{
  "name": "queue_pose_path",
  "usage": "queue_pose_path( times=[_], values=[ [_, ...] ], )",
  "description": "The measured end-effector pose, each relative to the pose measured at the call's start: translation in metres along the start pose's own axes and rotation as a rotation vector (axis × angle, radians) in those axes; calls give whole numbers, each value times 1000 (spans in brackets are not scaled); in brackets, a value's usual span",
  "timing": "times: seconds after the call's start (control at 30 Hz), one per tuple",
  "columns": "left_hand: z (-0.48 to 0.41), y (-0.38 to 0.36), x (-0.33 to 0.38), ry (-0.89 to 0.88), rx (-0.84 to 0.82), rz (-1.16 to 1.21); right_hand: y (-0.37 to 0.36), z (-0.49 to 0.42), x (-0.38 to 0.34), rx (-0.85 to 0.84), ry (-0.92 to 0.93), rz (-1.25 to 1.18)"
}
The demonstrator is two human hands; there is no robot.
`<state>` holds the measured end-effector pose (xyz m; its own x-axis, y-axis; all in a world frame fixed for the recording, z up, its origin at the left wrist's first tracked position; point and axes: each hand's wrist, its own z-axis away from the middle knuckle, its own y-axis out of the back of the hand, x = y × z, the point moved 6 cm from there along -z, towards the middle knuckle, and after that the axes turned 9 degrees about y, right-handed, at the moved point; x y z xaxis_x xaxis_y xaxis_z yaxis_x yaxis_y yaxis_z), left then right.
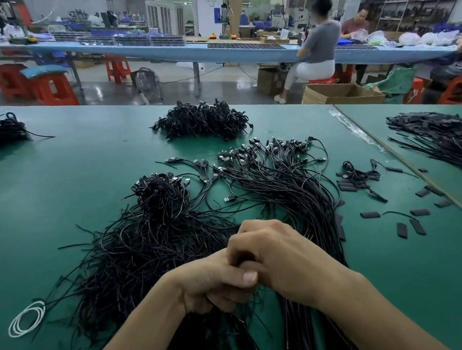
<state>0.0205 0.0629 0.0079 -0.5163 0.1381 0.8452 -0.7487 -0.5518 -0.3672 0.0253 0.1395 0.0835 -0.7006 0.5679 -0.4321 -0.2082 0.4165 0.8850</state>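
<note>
Cable bundle (297, 204): thin black leads, glossy and round in section, are fanned over the green table (73, 174). Metal-tipped USB plugs lie at the far end. The cut tails are drawn in under the hands at the near side.

Left hand (210, 285): the grip is curled round a tuft of the tails, with the thumb laid across the top.

Right hand (283, 254): the grip is closed, fingertips pressed against the left thumb. A dark lead end is glimpsed pinched between them; the rest is hidden.

Step judged: one lead is being singled out of the bundle and worked at its cut end.

Next move judged: the lead must be pulled free without the neighbouring tails being dragged along, and a sleeve likely fetched. Flat, matt, rectangular sleeve pieces (402, 229) are scattered to the right.

A tangled heap (144, 247) of like leads lies to the left, with thin white bands (26, 319) near it.
</note>
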Motion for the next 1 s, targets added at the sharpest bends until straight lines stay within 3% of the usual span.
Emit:
queue_pose_path(
  times=[0.27, 0.47, 0.57, 0.77, 0.83, 0.93, 1.0],
  values=[
    [-2, 3, -4, 42, 84, -63, 0, 0, 2, 22, -38, -4],
    [-6, 8, -2, -112, 93, 114, 2, 2, 9, 40, -49, -23],
    [-9, 20, -5, -167, 179, 289, 8, 5, 21, 144, -74, -45],
    [-9, 21, -2, -259, 148, 293, 20, 9, 32, 419, -76, -14],
    [-13, 21, 1, -293, 250, 187, 21, 9, 30, 500, -72, 4],
    [-7, 30, 13, -374, 694, -309, 17, 11, 29, 615, -94, -46],
    [-1, 32, 21, -444, 825, -377, 15, 15, 35, 753, -144, -219]
  ],
)
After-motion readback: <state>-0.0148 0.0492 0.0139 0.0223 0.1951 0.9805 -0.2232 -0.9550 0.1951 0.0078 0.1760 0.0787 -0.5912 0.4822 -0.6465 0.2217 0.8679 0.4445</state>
